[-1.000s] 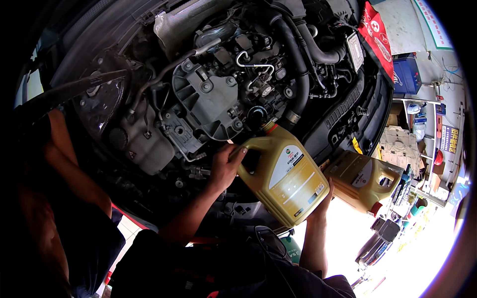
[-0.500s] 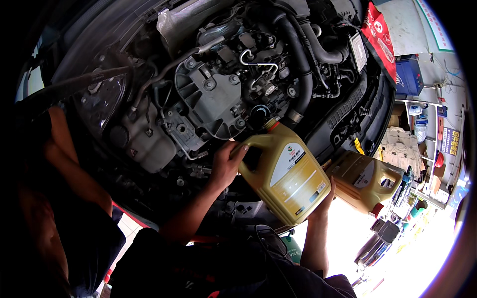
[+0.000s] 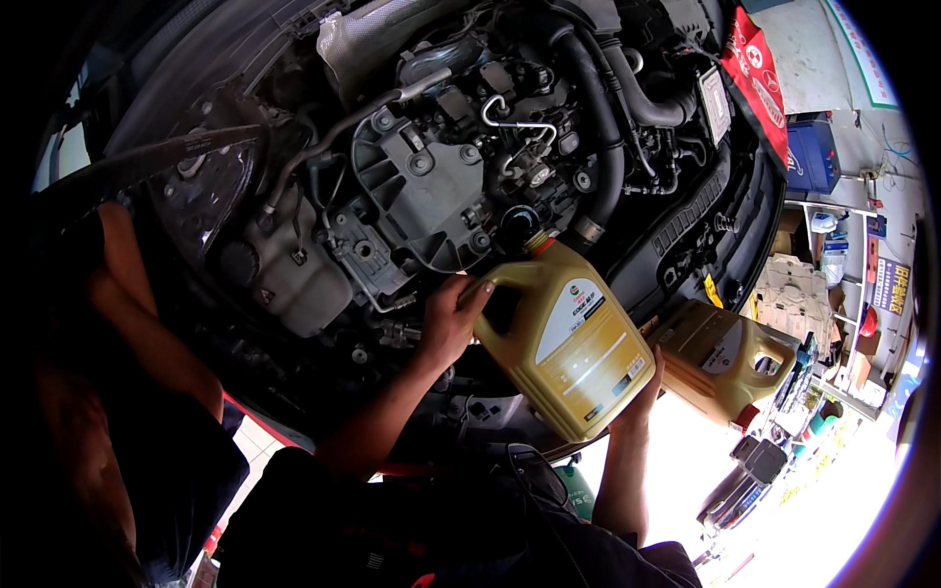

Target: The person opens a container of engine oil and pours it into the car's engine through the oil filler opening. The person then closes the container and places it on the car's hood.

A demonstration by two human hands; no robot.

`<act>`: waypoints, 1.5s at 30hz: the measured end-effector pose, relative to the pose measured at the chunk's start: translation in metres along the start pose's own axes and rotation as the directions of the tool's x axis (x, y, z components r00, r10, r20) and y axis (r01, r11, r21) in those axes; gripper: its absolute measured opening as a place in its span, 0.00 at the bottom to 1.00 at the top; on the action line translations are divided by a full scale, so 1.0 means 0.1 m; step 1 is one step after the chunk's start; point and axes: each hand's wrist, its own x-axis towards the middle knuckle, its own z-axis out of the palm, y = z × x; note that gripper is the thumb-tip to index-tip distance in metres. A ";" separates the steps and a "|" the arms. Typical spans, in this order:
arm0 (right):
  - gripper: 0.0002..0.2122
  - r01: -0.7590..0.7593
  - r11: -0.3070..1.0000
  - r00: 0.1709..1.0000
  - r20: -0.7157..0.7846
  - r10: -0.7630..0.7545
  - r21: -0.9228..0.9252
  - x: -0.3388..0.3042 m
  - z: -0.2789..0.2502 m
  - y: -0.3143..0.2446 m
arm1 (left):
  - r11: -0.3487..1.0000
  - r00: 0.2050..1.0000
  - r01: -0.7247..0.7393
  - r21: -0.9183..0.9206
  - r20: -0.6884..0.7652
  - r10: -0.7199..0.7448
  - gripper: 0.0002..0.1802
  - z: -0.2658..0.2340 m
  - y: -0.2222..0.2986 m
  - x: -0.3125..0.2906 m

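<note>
Gold jug, virtually unmoved, leans with its neck just beside the dark round engine opening, left grip wrapped on its handle, right grip bracing below, fingers hidden, suggesting steadiness.

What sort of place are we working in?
Most likely a vehicle repair workshop: there's an exposed car engine, a gold jug with its neck beside an opening on it, and a red cover along the bay's edge.
</note>
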 end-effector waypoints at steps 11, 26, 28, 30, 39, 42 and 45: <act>0.32 -0.031 0.999 0.999 0.037 0.029 0.037 0.09 -0.05 0.00 | 0.991 0.992 0.117 -0.065 -0.030 -0.119 0.16 0.01 0.14 0.00; 0.30 -0.019 1.000 0.999 0.029 0.018 0.019 0.15 0.07 0.01 | 0.999 0.998 0.000 0.047 -0.067 0.003 0.18 -0.05 0.08 0.08; 0.29 -0.023 1.000 0.999 0.038 0.023 0.016 0.14 0.09 0.00 | 0.998 0.998 -0.009 0.065 -0.063 0.013 0.18 -0.06 0.08 0.09; 0.29 -0.026 1.000 0.999 0.040 0.026 0.017 0.12 0.12 0.00 | 0.997 0.998 -0.015 0.078 -0.064 0.020 0.18 -0.05 0.08 0.09; 0.30 -0.023 1.000 0.998 0.061 0.023 0.004 0.10 0.06 -0.02 | 0.996 0.998 -0.002 0.089 -0.070 0.008 0.20 -0.06 0.01 0.12; 0.30 -0.029 1.000 0.997 0.066 0.029 -0.009 0.07 0.12 -0.03 | 0.994 0.998 0.002 0.110 -0.066 0.005 0.20 -0.06 0.06 0.12; 0.30 -0.013 1.000 0.998 0.069 0.014 -0.022 0.12 0.01 -0.03 | 0.995 0.998 -0.004 0.103 -0.064 0.010 0.20 -0.03 0.12 0.10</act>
